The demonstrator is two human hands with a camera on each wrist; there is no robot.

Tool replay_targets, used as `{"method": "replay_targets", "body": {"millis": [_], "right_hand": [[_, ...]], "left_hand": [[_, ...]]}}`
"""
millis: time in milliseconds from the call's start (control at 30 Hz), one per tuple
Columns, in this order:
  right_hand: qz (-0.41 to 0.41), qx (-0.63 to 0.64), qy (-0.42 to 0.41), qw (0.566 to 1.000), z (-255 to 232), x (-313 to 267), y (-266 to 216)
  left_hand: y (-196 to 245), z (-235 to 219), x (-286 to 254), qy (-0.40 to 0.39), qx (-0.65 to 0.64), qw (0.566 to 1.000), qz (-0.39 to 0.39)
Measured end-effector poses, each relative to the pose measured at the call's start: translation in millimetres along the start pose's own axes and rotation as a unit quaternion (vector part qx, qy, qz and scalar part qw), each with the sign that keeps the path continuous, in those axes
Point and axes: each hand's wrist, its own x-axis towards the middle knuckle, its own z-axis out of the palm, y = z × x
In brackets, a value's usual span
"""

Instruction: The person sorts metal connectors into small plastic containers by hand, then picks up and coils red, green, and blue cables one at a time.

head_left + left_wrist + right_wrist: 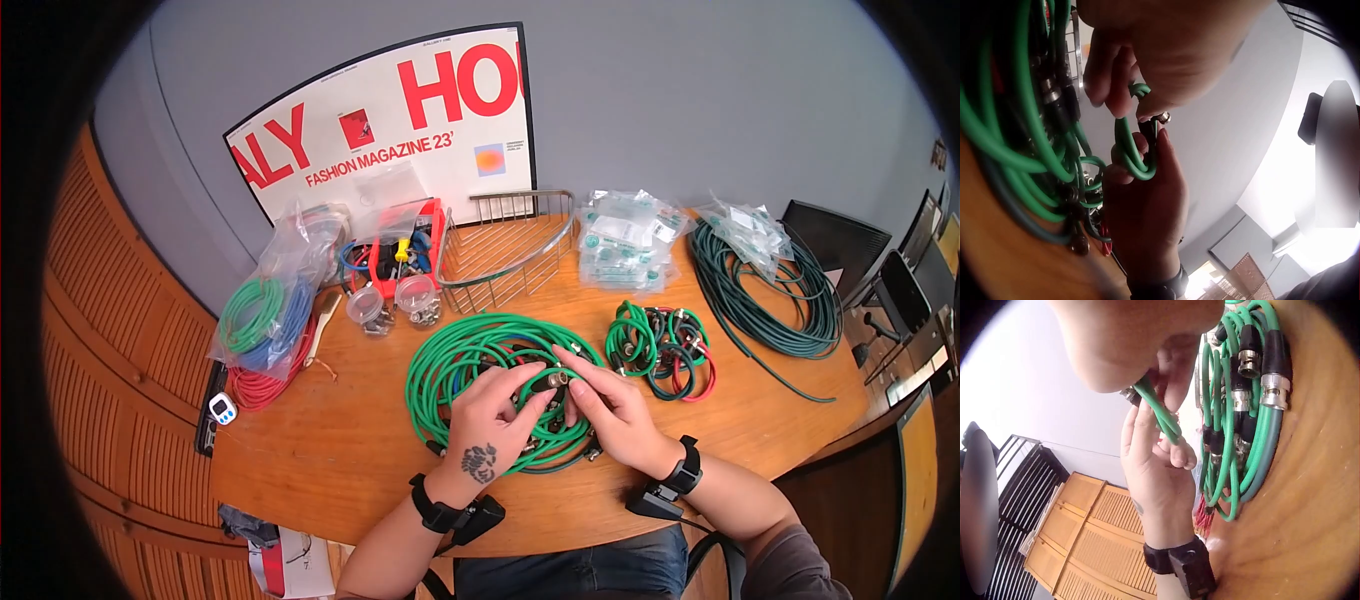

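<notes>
Both hands meet over a large pile of coiled green cables (pixel 440 350) with black and metal connectors. Between them is a small loop of green cable (pixel 1127 147) with a metal-tipped connector (pixel 556 380). The left hand (pixel 492 418) pinches the loop near the connector between thumb and fingers. From the other side, the right hand (pixel 622 410) grips the same loop, its thumb and fingers curled round it. In the right wrist view the green loop (pixel 1159 414) hangs between the two hands, beside the pile's connectors (pixel 1274 390).
Behind stand a wire basket (pixel 510 262), a red bin (pixel 437 240), and two small tubs (pixel 418 300). Bagged cables (pixel 255 315) lie left; clear packets (pixel 630 240), a small cable bundle (pixel 632 340) and a dark green coil (pixel 815 320) lie right.
</notes>
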Motion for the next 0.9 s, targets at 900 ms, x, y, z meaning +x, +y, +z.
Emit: {"method": "replay_targets", "body": {"millis": [900], "right_hand": [[-0.009, -0.357, 0.103, 0.929, -136.3, 12.0, -58.7]], "left_hand": [[6.5, -12.0, 4.2, 0.107, 0.144, 0.97, 0.162]]}}
